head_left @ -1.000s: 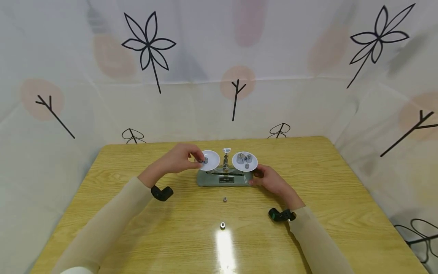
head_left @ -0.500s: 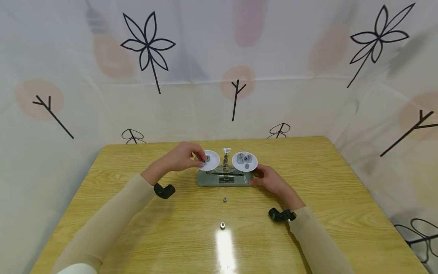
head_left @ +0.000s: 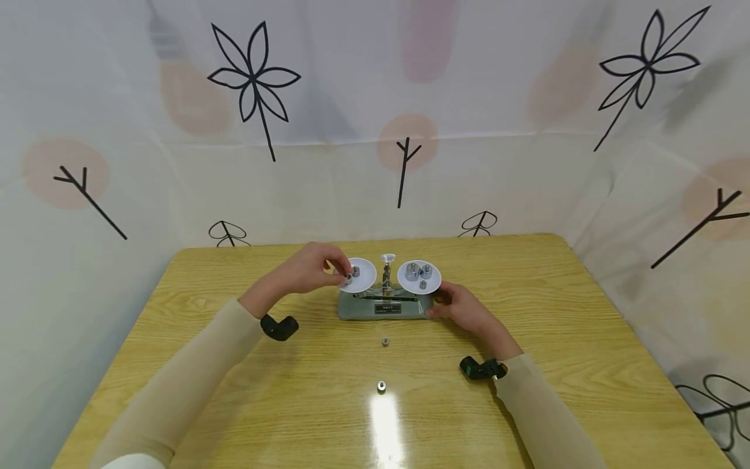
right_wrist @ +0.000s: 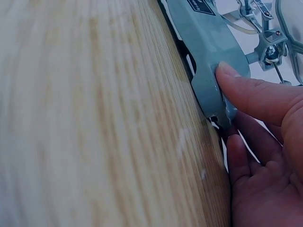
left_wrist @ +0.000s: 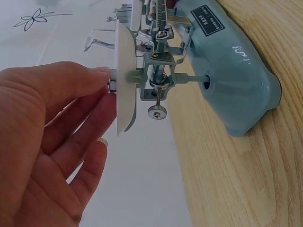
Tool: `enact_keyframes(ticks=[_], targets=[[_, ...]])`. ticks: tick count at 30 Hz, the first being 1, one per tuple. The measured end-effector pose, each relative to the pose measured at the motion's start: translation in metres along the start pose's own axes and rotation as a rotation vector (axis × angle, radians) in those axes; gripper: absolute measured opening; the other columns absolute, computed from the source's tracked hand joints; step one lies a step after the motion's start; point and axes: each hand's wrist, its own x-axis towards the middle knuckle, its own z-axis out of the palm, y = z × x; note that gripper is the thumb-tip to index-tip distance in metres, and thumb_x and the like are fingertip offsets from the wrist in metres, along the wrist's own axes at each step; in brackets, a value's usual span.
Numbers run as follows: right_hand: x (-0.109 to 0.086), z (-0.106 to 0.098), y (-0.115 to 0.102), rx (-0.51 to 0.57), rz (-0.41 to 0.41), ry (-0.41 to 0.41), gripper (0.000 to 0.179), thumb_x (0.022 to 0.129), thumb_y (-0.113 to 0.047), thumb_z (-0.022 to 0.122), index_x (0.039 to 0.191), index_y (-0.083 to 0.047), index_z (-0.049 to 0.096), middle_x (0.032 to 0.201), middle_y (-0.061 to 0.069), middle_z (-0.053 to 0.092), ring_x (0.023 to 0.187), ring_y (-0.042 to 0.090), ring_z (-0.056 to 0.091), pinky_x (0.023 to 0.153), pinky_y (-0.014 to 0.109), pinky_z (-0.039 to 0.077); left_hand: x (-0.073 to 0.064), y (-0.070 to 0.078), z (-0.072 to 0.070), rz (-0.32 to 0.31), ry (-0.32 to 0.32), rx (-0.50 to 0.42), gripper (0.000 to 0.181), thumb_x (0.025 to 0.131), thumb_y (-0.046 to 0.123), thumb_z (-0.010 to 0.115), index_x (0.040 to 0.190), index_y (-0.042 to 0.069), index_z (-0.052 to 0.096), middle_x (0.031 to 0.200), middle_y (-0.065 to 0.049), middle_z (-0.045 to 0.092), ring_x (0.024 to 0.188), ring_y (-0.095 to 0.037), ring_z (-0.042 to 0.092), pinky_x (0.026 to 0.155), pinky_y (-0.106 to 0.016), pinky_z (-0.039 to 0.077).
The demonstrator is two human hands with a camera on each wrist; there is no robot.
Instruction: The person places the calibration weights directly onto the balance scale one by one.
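Note:
A balance scale with a grey-green base (head_left: 366, 309) stands toward the back of the table. My left hand (head_left: 310, 268) pinches a small metal weight (left_wrist: 113, 85) between thumb and fingers, right at the face of the left white pan (head_left: 367, 279). Beside those fingertips another small weight (head_left: 356, 271) stands on the same pan. On the right pan (head_left: 434, 284) are 3 metal weights, the largest (head_left: 413, 271) at its left. My right hand (head_left: 463, 307) grips the base's right end, the thumb (right_wrist: 236, 85) on top and the other fingers partly hidden behind it.
Two small loose weights lie on the wooden table (head_left: 281, 404) in front of the scale, one weight (head_left: 385, 341) nearer the base, the other weight (head_left: 381, 386) closer to me. A patterned cloth (head_left: 328, 189) hangs behind and at both sides.
My left hand has shifted slightly right over the left pan, bringing the pinched weight further in. The other weight there sits a little further right and back. The right hand stays put.

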Motion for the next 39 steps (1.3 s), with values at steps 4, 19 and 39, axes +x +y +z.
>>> enact_keyframes(ticks=[4, 19, 39], targets=[[-0.002, -0.001, 0.0, -0.005, -0.012, -0.008, 0.062, 0.087, -0.006, 0.076, 0.14, 0.008, 0.048, 0.138, 0.025, 0.053, 0.126, 0.04, 0.051, 0.103, 0.05, 0.044, -0.005, 0.001, 0.002, 0.005, 0.024, 0.002, 0.01, 0.092, 0.014, 0.073, 0.102, 0.015, 0.073, 0.1, 0.006, 0.068, 0.093, -0.012, 0.064, 0.082, -0.04, 0.05], [0.0, 0.002, 0.0, -0.013, -0.018, -0.001, 0.061, 0.087, -0.006, 0.076, 0.14, 0.009, 0.048, 0.138, 0.026, 0.053, 0.128, 0.042, 0.05, 0.102, 0.048, 0.045, -0.021, -0.006, -0.005, 0.006, 0.089, -0.078, 0.011, 0.09, 0.014, 0.076, 0.1, 0.015, 0.074, 0.097, 0.007, 0.069, 0.09, -0.012, 0.063, 0.079, -0.04, 0.049], [0.003, 0.001, 0.003, 0.012, -0.008, -0.002, 0.061, 0.086, -0.004, 0.076, 0.14, 0.006, 0.049, 0.139, 0.025, 0.053, 0.129, 0.04, 0.049, 0.104, 0.051, 0.042, -0.047, -0.001, 0.007, 0.011, 0.119, -0.173, 0.013, 0.089, 0.01, 0.076, 0.099, 0.018, 0.073, 0.1, -0.003, 0.071, 0.091, -0.011, 0.063, 0.079, -0.039, 0.051]])
